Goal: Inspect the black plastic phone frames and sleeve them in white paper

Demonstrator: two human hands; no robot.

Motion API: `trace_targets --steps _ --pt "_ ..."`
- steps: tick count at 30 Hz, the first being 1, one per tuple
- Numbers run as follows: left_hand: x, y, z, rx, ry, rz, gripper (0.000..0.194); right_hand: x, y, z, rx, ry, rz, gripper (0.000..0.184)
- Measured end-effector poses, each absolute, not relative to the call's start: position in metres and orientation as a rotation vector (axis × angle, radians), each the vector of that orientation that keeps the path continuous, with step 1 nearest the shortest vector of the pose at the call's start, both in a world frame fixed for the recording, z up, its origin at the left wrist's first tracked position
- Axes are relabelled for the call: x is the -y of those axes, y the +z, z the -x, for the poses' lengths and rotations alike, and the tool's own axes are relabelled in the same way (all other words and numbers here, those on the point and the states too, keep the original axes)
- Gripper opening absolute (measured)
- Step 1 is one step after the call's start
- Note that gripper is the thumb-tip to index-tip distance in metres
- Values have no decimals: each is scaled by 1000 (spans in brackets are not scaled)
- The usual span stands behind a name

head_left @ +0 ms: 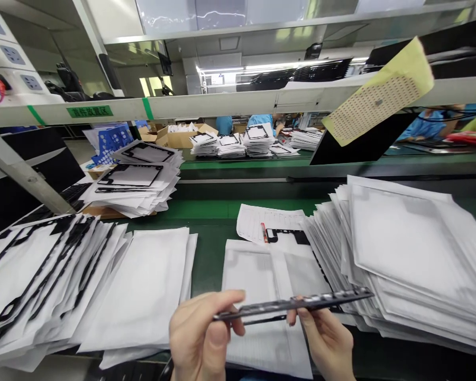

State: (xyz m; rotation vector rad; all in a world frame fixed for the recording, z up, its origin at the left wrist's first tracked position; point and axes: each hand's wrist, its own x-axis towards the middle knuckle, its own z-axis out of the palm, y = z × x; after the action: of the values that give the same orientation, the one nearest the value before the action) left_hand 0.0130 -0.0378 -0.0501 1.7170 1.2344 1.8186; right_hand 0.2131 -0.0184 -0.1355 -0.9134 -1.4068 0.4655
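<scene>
My left hand and my right hand both pinch a thin dark frame-shaped part, held edge-on just above the green table. The left thumb presses on its left end, and the right fingers grip its middle from below. Under my hands lies a white backing sheet with another black frame outline at its top. A fanned stack of white sheets sits to the right. To the left lie a plain white sheet pile and a spread of sheets bearing black frames.
A further stack with black frames rests at the back left. Several smaller stacks and cardboard boxes stand across the belt, where people in blue work. A yellow perforated sheet hangs from the shelf rail at the upper right.
</scene>
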Motion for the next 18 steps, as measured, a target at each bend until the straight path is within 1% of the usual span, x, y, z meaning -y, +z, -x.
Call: trace_targets --steps 2,3,5,7,10,12,18 --pt "28 -53 -9 -1387 1830 -1767 30 18 -133 -223 1463 413 905 17" --pt "23 -54 -8 -1493 1827 -1830 33 19 -131 -227 1492 385 906 18" --pt "14 -53 -6 -1639 1810 -2029 46 23 -124 -235 1557 329 907 20" --pt "11 -49 -6 -1566 1750 -2270 49 26 -114 -239 1688 265 874 27" --pt "16 -43 -6 -1294 1621 -2417 39 30 -100 -240 1911 188 784 39" --pt "23 -41 -8 -1225 1598 -2399 33 31 -94 -241 1978 157 770 40" --pt "39 -43 -22 -1415 1915 -2254 22 31 -85 -242 2047 64 774 37"
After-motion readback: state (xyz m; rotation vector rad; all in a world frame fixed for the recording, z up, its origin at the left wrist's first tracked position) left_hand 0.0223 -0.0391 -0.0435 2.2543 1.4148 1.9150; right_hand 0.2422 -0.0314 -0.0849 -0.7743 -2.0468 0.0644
